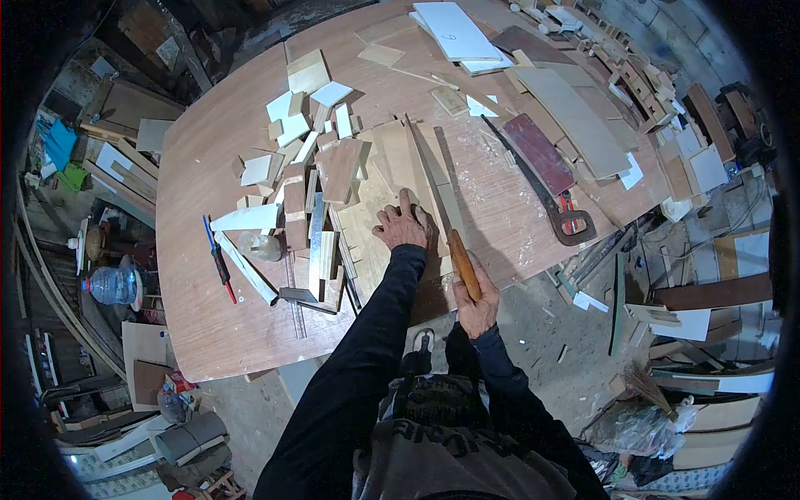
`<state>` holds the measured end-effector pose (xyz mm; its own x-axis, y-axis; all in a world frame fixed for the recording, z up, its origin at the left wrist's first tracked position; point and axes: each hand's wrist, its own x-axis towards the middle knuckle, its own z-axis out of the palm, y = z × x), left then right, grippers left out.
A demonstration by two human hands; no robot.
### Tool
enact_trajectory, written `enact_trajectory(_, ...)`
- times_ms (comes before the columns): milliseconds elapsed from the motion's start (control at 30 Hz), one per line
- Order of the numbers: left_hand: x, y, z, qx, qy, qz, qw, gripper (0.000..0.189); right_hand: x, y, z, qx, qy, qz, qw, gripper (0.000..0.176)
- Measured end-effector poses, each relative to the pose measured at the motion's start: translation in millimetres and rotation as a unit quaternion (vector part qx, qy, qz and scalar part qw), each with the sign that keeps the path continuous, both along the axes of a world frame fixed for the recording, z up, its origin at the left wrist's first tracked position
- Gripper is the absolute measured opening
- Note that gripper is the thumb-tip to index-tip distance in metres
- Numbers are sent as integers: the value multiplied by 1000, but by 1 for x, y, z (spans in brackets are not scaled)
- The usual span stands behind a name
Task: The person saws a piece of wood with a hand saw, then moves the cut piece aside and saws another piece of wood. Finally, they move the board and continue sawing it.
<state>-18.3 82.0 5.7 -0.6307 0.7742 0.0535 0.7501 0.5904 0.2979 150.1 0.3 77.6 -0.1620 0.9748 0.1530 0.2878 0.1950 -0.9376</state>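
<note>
My right hand [476, 307] is wrapped around the wooden handle [463, 265] of a handsaw. Its long tapering blade [429, 167] points away from me and lies along the right side of a pale wooden board [367, 218]. On that board my left hand [403, 227] rests palm down with its fingers spread, just left of the blade. A narrow dark strip [446, 154] lies close to the blade's right side. Left of my left hand, small wood offcuts [340, 171] are heaped on the table.
The brown table [217, 342] carries a second saw with a dark handle [575, 233], a dark red block [540, 154], white panels [457, 32] and a blue-and-red tool [219, 260]. A clear container [260, 246] stands among the offcuts. Boards and scraps surround the table.
</note>
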Motion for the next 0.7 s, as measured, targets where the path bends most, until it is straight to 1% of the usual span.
enact_trajectory(67,-2,0,-7,19,10,-5,1000,52,-2,2,2,-18,-1,6,1000,52)
enact_trajectory(133,-3,1,-6,18,7,-9,1000,51,-6,6,2,-33,-2,10,999,53)
enact_trajectory(200,-3,0,-6,16,4,-13,1000,51,-13,9,-3,58,-15,-8,998,54)
enact_trajectory(233,-4,1,-6,11,-2,-14,1000,51,-16,9,-2,58,-16,-7,998,54)
enact_trajectory(300,-5,2,-5,7,-9,-14,1000,51,-19,8,1,17,-27,-7,999,57)
enact_trajectory(333,-8,3,-3,21,-18,-17,999,49,-20,7,-1,17,-28,-7,999,57)
enact_trajectory(400,-14,10,-3,35,-30,-20,999,48,-19,6,-8,-19,-55,-17,998,60)
enact_trajectory(467,-27,20,-5,116,73,-78,987,44,-15,3,-9,-40,-64,-8,997,61)
enact_trajectory(500,-30,25,5,61,33,-91,993,49,-15,4,-8,-57,-72,1,996,63)
enact_trajectory(533,-32,30,-1,62,31,-91,993,49,-15,4,-8,-56,-74,0,996,63)
enact_trajectory(600,-35,34,-9,142,-15,-149,978,53,-17,3,-7,-60,-80,-3,995,65)
enact_trajectory(633,-36,33,-11,65,-34,-174,982,55,-20,3,-7,-62,-78,-5,995,65)
enact_trajectory(667,-34,34,-14,63,-35,-177,982,55,-22,4,-8,-49,-74,-12,996,66)
enact_trajectory(700,-31,35,-18,109,-42,-162,980,54,-22,4,-8,-37,-73,-19,996,67)
